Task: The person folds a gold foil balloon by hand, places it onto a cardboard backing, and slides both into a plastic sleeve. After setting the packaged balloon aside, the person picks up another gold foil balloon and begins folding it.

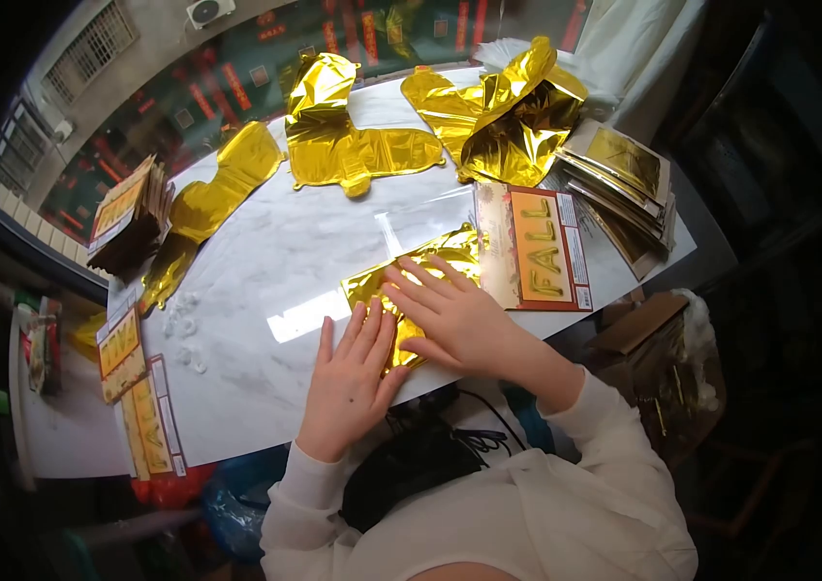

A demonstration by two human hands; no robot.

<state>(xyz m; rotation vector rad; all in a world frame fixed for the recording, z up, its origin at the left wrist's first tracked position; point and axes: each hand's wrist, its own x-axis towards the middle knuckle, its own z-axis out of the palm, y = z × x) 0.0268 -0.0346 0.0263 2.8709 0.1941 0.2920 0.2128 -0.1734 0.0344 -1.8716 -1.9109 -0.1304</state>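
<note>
Hands flat on gold foil, card beside

Marbled tabletop offers passage beside the left hand, while gold foil pieces block the far side, a FALL packet the right.

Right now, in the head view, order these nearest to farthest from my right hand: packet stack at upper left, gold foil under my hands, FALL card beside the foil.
1. Gold foil: directly under the right hand.
2. FALL card: to the hand's right.
3. Packet stack: at the upper left.
</note>
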